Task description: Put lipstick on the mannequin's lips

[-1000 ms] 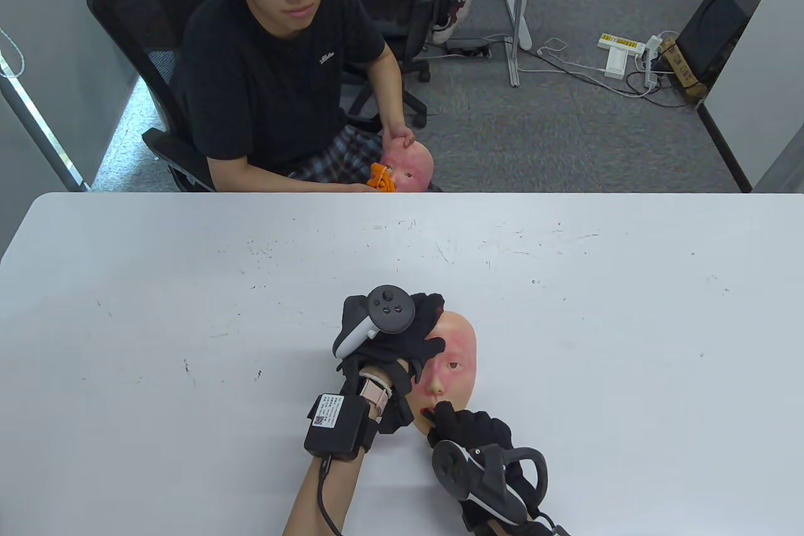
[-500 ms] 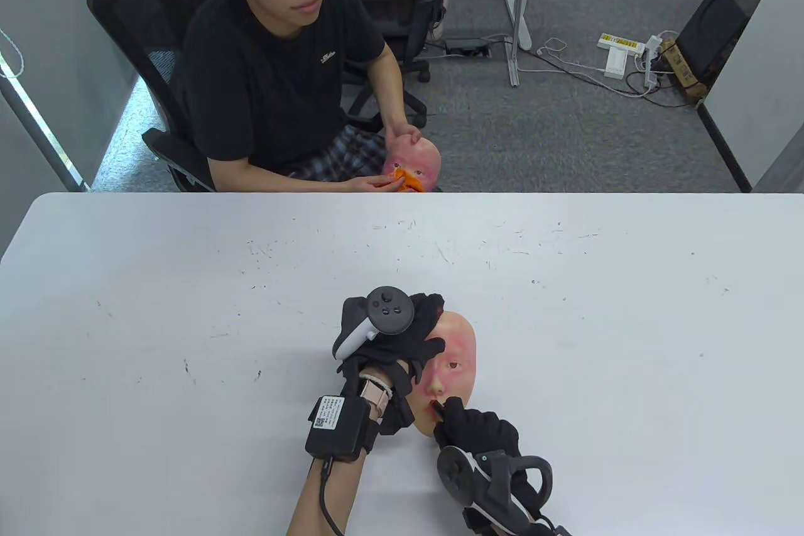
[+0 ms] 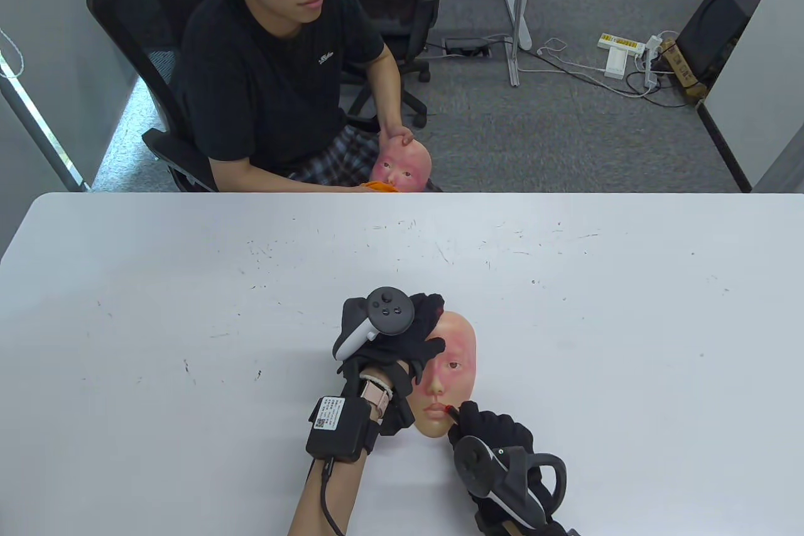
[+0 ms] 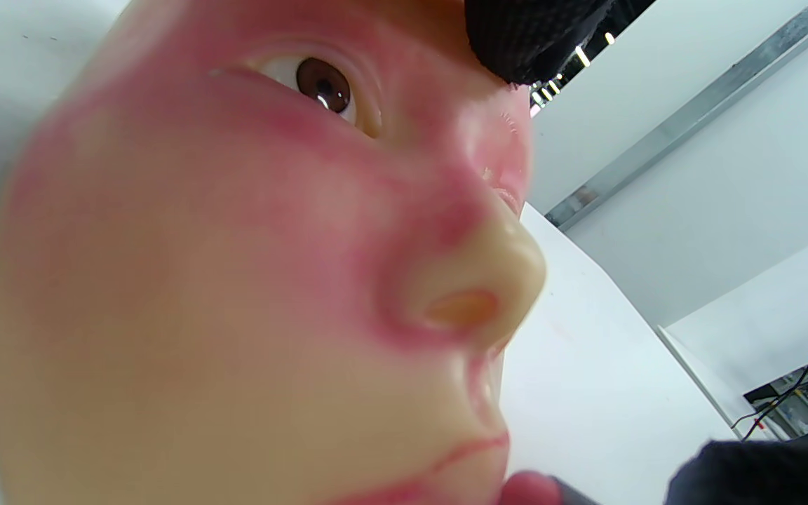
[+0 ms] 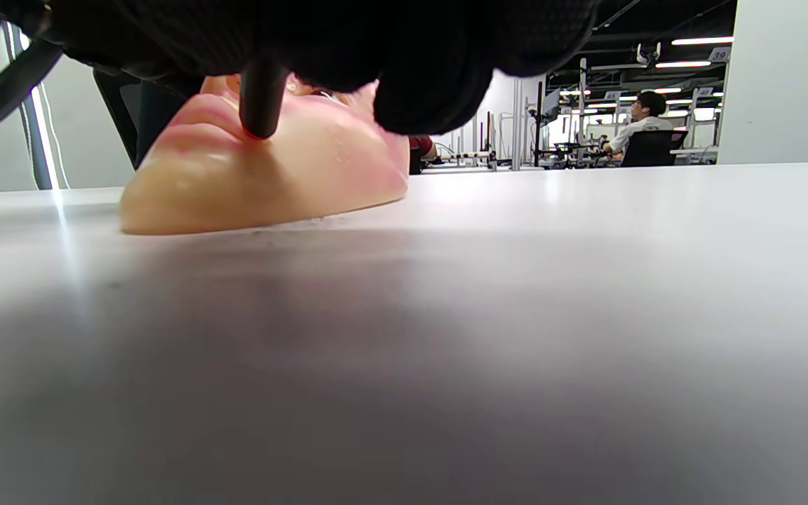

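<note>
— Where is the mask now, and what do your hands do?

— The mask [image 3: 449,372] lies face up on the table [image 3: 188,284], on the near side, close to the middle. My left hand [image 3: 392,341] rests over its forehead and left side and presses it down so it cannot slide. The fingers lie on it; they do not close around anything. My right hand [image 3: 493,435] grips the lipstick [image 3: 451,411], fingers closed on the dark tube.

— Which step is this?

— I think I am in the middle of painting. The red tip touches the right corner of the lips [image 3: 438,408]. In the left wrist view the lips show only a thin red line, so I judge most of the colour is still missing.

— What does the next move need?

— A slow stroke from this corner toward the left, with light pressure, following the curve of the lips. The tip must stay inside the lip edge, and my left hand must hold the mask firm. If I press too hard, the soft tip can smear on the chin.
</note>
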The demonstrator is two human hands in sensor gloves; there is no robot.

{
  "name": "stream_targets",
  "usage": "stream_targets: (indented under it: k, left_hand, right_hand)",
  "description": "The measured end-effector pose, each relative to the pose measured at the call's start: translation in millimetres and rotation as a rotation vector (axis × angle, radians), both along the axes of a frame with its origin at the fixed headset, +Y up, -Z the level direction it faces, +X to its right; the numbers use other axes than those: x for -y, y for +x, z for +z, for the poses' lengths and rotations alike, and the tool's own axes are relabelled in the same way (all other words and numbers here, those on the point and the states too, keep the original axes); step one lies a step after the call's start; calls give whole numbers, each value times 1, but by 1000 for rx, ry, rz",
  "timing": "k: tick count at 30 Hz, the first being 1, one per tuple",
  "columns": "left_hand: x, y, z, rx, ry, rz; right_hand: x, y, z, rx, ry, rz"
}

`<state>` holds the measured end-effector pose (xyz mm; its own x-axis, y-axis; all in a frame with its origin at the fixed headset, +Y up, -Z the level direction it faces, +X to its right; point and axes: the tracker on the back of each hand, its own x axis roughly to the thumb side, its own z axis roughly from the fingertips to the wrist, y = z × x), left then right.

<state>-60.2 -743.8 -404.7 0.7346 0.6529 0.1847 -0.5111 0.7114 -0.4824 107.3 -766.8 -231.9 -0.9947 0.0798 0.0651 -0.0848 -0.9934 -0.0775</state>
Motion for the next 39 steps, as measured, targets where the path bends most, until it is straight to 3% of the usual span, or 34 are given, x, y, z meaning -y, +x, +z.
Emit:
stream_targets:
  k: [3,7,12,14,19,32,39]
  left_hand:
    - [0,0,0,0,-1,0]
    - [1,0,0,0,-1,3]
    - [0,1,0,3,-3,-2]
    - [0,0,0,3,-5,-3]
    - [1,0,0,3,-7,11]
    - [2,0,0,2,-13,9]
    - [2,-1,0,0,-15,13]
  right_hand:
    - [0,3,0,-8,-25,-8]
    - [-2,0,5,-58,29,-36]
    - [-2,-22,8,-149,49,76]
    - [-1,-26,5,-159,37,46]
    - [0,-26,2,-145,-10,34]
    - [-2,-15,11,-85,41,33]
    - [-1,-8,7,-37,7,39]
